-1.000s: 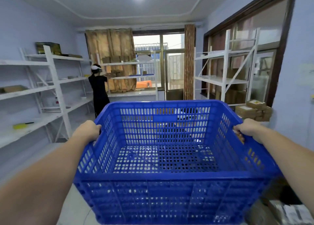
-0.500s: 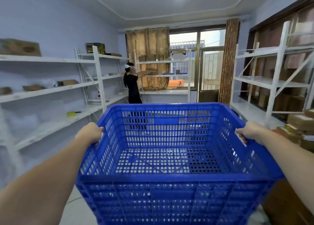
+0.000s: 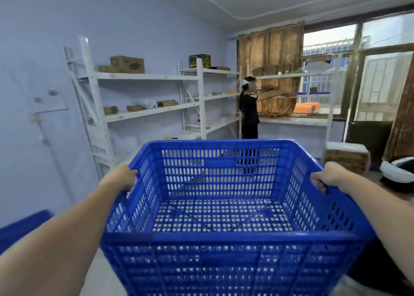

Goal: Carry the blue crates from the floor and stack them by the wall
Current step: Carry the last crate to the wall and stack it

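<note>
While both arms reach forward, the left hand (image 3: 119, 177) curls over the left rim of a blue crate (image 3: 224, 208) and grasps it, and the right hand (image 3: 327, 176) clasps the right rim the same way, its fingers hooked down inside the wall. The crate hangs in the air in front of the person, level with the chest, its open top facing up; its slotted walls and holed floor show nothing inside. At the lower left edge of the view, below the left forearm, part of another blue crate (image 3: 21, 225) shows beside the pale wall (image 3: 33, 49). White metal shelves (image 3: 143, 76) run along that wall and carry a few cardboard boxes (image 3: 127, 64). Beyond the far rim of the held crate, a second person in black (image 3: 248, 110) stands at the shelves under the window (image 3: 331, 49), one arm stretched out towards them, with brown curtains (image 3: 270, 51) behind. At the right edge, near the right hand, lies a wrapped brown pack (image 3: 346, 157) and a white headband on a dark head (image 3: 396, 172).
</note>
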`<state>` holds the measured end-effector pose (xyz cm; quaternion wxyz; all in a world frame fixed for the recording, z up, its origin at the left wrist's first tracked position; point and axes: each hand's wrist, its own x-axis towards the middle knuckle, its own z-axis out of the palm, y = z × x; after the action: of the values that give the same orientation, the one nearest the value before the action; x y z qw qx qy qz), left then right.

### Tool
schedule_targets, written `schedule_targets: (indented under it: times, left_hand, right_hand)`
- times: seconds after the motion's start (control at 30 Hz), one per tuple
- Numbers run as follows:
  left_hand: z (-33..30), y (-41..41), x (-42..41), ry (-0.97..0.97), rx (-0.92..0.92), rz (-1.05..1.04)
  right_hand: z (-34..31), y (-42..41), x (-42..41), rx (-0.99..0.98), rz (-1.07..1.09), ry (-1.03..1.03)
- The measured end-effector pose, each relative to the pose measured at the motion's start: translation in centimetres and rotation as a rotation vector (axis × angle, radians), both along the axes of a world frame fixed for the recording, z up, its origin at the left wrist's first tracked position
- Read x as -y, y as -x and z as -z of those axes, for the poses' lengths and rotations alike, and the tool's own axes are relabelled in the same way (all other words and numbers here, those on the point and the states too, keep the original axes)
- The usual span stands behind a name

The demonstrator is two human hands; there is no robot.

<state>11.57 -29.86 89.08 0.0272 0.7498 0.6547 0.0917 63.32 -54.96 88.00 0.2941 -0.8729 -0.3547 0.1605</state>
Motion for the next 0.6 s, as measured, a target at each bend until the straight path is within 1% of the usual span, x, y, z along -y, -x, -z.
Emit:
schedule_targets:
  times: [0.1,0.2,0.3,0.4,0.5,0.6]
  left_hand:
    - [0.7,4.5,-0.4,0.009,0.066,-0.149]
    - [1.6,8.9,-0.1,-0.002,0.060,-0.256]
    - [2.6,13.3,1.0,-0.042,0.135,-0.429]
    - [3.6,18.7,1.7,-0.013,0.119,-0.561]
    - [4.3,23.8,2.7,0.025,0.102,-0.649]
    - [5.1,28.9,3.8,-0.003,0.136,-0.739]
  right_hand:
    - [0.2,1.4,-5.5,0.007,-0.135,0.000]
    - [0.0,3.4,-11.4,0.006,-0.214,-0.042]
    - [-0.4,6.3,-17.1,-0.007,-0.319,-0.055]
    - [-0.4,10.6,-22.1,-0.031,-0.460,-0.037]
    - [-0.2,15.5,-25.6,-0.073,-0.546,-0.042]
    - [0.3,20.9,-29.4,-0.117,-0.606,-0.034]
